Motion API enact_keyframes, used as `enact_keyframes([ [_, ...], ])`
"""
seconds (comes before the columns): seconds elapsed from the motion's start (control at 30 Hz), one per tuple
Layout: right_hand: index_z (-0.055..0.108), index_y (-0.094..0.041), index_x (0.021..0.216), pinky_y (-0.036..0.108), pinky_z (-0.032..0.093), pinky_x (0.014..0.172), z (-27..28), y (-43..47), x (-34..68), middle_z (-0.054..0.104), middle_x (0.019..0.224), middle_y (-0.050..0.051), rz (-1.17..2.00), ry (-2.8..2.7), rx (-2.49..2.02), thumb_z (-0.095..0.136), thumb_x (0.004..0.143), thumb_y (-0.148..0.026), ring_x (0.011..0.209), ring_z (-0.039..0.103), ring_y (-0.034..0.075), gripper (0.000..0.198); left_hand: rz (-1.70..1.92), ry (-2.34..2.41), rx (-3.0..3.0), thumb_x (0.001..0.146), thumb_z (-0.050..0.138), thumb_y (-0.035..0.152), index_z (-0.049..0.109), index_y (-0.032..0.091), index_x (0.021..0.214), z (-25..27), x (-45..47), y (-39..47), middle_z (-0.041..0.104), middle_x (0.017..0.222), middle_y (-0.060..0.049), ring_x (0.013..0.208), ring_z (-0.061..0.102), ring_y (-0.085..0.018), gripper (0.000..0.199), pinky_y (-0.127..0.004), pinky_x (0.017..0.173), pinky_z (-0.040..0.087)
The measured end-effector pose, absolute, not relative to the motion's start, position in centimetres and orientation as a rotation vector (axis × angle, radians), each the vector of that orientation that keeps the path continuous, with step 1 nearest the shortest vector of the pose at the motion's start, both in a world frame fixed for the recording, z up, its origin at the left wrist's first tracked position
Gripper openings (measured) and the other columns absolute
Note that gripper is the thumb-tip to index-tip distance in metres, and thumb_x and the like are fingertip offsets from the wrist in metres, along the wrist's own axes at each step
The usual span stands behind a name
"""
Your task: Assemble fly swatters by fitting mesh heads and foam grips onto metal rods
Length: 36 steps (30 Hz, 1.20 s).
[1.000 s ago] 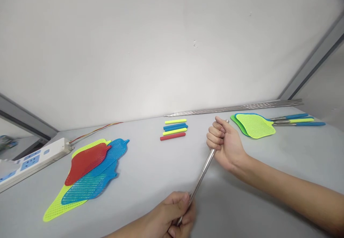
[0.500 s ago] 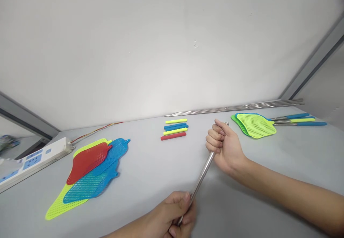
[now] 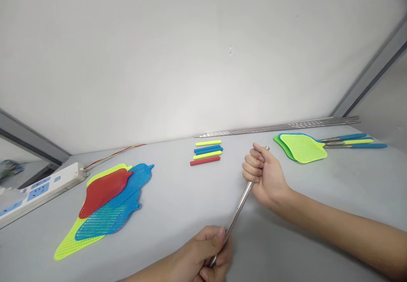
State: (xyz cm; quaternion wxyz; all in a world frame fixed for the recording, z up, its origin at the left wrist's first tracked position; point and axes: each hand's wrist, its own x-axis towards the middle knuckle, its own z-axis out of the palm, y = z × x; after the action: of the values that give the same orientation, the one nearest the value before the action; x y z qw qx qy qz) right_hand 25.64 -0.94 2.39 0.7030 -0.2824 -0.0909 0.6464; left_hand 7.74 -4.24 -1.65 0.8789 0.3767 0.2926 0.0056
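A shiny telescopic metal rod [image 3: 241, 203] runs at a slant between my two hands, above the near part of the table. My right hand [image 3: 265, 174] is wrapped round its upper part, and the tip pokes out beside the thumb. Lower down, my left hand [image 3: 208, 252] grips the other end between thumb and fingers, which partly hide it. Beyond my hands lie several handle sleeves: a red one [image 3: 205, 161], blue ones [image 3: 208, 150] and yellow ones [image 3: 208, 143]. At the left, loose fly swatter heads overlap, with a red head [image 3: 103, 193] on top of blue [image 3: 127, 222] and yellow ones [image 3: 68, 244].
Assembled fly swatters [image 3: 303, 148] with blue and yellow handles are piled at the right. Several thin metal rods [image 3: 286, 127] lie along the wall [image 3: 190, 61]. A white power strip [image 3: 63, 178] with a red and yellow cable [image 3: 112, 152] sits at the left edge.
My right hand has shifted very slightly to the left with the rod's upper end. Both hands keep their grip, and the things on the table lie as before.
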Motion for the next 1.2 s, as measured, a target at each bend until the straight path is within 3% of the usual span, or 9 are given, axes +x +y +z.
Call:
enact_keyframes([
  [1.2, 0.021, -0.018, 0.053, 0.016, 0.006, 0.031, 1.79, -1.55, 24.91, 0.010, 0.044, -0.009, 1.461, -0.150, -0.642, 0.046, 0.073, -0.029, 0.036, 0.007, 0.004, 0.034, 0.018, 0.563, 0.777, 0.071, 0.030, 0.063, 0.036, 0.017, 0.059, -1.44, 8.03, -4.23, 0.028, 0.034, 0.008, 0.027, 0.012, -0.002, 0.047, -0.014, 0.024, 0.003],
])
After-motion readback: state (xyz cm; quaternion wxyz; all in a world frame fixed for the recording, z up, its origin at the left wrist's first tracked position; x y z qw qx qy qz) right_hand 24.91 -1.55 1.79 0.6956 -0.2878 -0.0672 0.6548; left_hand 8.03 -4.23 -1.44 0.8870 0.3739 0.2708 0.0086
